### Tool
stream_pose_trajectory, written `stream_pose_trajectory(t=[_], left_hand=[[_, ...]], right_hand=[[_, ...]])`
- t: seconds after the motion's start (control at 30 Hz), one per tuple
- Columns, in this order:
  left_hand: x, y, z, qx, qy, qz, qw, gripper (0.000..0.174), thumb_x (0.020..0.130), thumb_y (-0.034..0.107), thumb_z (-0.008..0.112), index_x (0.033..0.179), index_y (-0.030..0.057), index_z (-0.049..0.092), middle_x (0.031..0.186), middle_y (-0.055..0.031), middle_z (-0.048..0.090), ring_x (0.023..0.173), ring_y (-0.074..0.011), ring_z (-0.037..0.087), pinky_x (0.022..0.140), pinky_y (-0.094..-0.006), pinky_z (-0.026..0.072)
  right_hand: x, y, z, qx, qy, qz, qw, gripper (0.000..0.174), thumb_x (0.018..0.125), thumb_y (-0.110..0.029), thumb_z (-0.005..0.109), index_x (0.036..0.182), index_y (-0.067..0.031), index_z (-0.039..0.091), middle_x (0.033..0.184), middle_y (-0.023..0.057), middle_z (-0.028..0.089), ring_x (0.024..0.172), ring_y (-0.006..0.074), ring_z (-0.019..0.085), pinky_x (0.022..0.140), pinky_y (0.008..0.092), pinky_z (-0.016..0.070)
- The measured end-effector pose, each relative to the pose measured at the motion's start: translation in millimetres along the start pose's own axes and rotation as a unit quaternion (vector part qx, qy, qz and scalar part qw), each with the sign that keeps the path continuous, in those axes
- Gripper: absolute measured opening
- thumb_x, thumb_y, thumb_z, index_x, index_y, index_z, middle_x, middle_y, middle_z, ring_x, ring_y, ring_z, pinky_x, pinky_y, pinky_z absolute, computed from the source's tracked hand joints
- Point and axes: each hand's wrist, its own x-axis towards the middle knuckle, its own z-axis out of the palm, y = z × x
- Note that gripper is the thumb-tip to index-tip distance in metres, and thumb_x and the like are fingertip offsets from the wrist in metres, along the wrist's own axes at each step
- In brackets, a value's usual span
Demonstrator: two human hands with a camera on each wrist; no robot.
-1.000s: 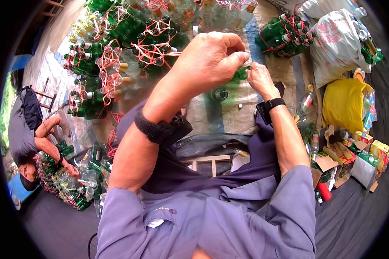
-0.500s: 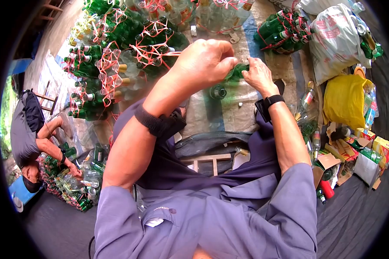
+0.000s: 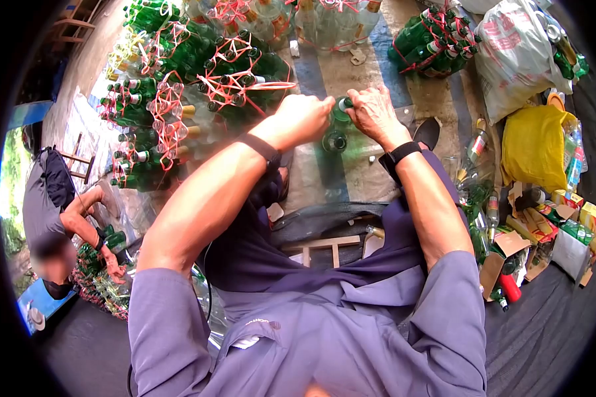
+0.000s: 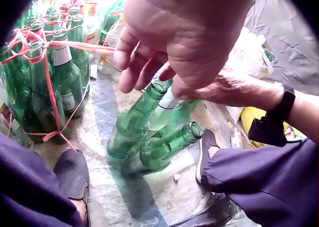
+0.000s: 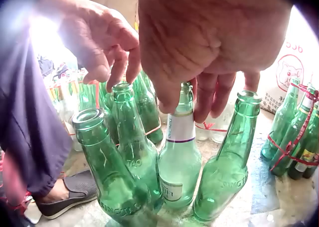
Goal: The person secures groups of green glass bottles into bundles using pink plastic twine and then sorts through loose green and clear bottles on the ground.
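Several empty green glass bottles stand close together on the ground between the feet. My right hand grips the neck of a green bottle with a white neck label, fingers and thumb around it. Beside it my left hand hangs with loosely bent fingers, holding nothing, its fingertips close over the mouth of another green bottle. A front green bottle and a green bottle on the right lean outward. In the left wrist view, the left hand covers part of the right hand.
Bottle bundles tied with pink string stand at the left, and another green bundle at the far right. A white sack, yellow bag and cartons line the right. Another person bends over bottles at the left.
Both hands have moved left in the head view, and the left hand has also come lower. The right hand has brought its bottle in among the standing ones.
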Motion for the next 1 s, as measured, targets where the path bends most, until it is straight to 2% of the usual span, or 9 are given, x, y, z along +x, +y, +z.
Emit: stream_pose_trajectory(t=[0.1,0.23,0.3,0.37,0.47,0.67,0.8,0.9,1.0], left_hand=[[3.8,-6.4,9.7,-0.020,-0.006,-0.015,1.000,0.037,0.087,0.027,0.069,0.109,0.0012,0.057,0.079,-0.0226,0.069,0.077,-0.0419,0.070,0.070,-0.0502,0.0567],[9.9,-9.7,23.5,-0.038,-0.015,-0.011,0.999,0.034,0.087,0.027,0.069,0.106,0.0001,0.058,0.078,-0.0242,0.069,0.078,-0.0431,0.070,0.071,-0.0512,0.0565],[12.6,-10.0,29.8,-0.079,0.016,-0.014,0.997,0.032,0.087,0.025,0.068,0.102,-0.0009,0.059,0.077,-0.0249,0.069,0.078,-0.0443,0.069,0.072,-0.0523,0.0562],[15.4,-11.1,35.1,-0.086,0.026,-0.009,0.996,0.027,0.087,0.022,0.066,0.098,-0.0018,0.060,0.077,-0.0252,0.068,0.078,-0.0449,0.069,0.072,-0.0533,0.0558],[17.1,-10.0,36.8,-0.085,0.045,0.001,0.995,0.022,0.087,0.018,0.063,0.094,-0.0022,0.060,0.076,-0.0251,0.067,0.076,-0.0446,0.069,0.071,-0.0531,0.0557],[17.3,-11.7,25.8,-0.085,0.034,-0.004,0.996,0.017,0.087,0.014,0.060,0.090,-0.0019,0.060,0.074,-0.0246,0.067,0.074,-0.0443,0.068,0.070,-0.0519,0.0559],[13.0,-12.7,31.1,-0.084,0.051,-0.003,0.995,0.017,0.086,0.015,0.061,0.091,-0.0014,0.062,0.075,-0.0250,0.067,0.075,-0.0443,0.068,0.071,-0.0523,0.0560],[12.7,-14.4,31.4,-0.086,0.049,-0.006,0.995,0.019,0.085,0.016,0.063,0.092,-0.0015,0.063,0.078,-0.0258,0.068,0.078,-0.0442,0.069,0.073,-0.0524,0.0562],[14.9,-18.8,31.0,-0.096,0.029,-0.012,0.995,0.020,0.083,0.017,0.065,0.092,-0.0016,0.064,0.080,-0.0266,0.068,0.080,-0.0446,0.069,0.075,-0.0527,0.0563]], right_hand=[[3.9,-0.2,0.1,0.013,-0.010,0.006,1.000,0.025,0.088,-0.029,0.071,0.100,-0.0078,0.066,0.089,0.0118,0.072,0.098,0.0308,0.066,0.101,0.0499,0.0381],[8.9,1.1,5.6,0.027,-0.004,0.006,1.000,0.024,0.086,-0.031,0.072,0.090,-0.0077,0.071,0.087,0.0123,0.072,0.099,0.0307,0.066,0.102,0.0523,0.0366],[9.0,-0.2,3.4,0.027,-0.013,0.008,1.000,0.024,0.085,-0.032,0.072,0.086,-0.0076,0.072,0.086,0.0124,0.072,0.099,0.0305,0.066,0.103,0.0534,0.0361],[6.6,-0.8,2.3,0.006,0.025,-0.003,1.000,0.022,0.080,-0.028,0.078,0.080,-0.0073,0.071,0.086,0.0101,0.071,0.098,0.0279,0.066,0.100,0.0516,0.0398],[4.6,-0.2,2.5,0.009,0.033,-0.006,0.999,0.022,0.079,-0.027,0.079,0.081,-0.0069,0.071,0.088,0.0099,0.072,0.099,0.0273,0.066,0.104,0.0551,0.0379],[1.1,-2.1,0.2,0.036,0.036,-0.005,0.999,0.022,0.078,-0.026,0.079,0.079,-0.0059,0.071,0.088,0.0102,0.072,0.100,0.0274,0.066,0.106,0.0563,0.0367],[-0.2,-3.1,2.5,0.037,0.037,-0.007,0.999,0.023,0.078,-0.027,0.079,0.079,-0.0056,0.071,0.088,0.0110,0.072,0.100,0.0280,0.066,0.106,0.0560,0.0371],[0.0,-3.7,4.8,0.047,0.053,-0.002,0.997,0.024,0.078,-0.028,0.079,0.077,-0.0051,0.071,0.085,0.0126,0.071,0.096,0.0300,0.066,0.102,0.0519,0.0405],[3.8,-2.0,5.7,0.059,0.018,0.012,0.998,0.023,0.079,-0.030,0.076,0.078,-0.0072,0.074,0.080,0.0129,0.072,0.095,0.0284,0.068,0.103,0.0518,0.0396]])
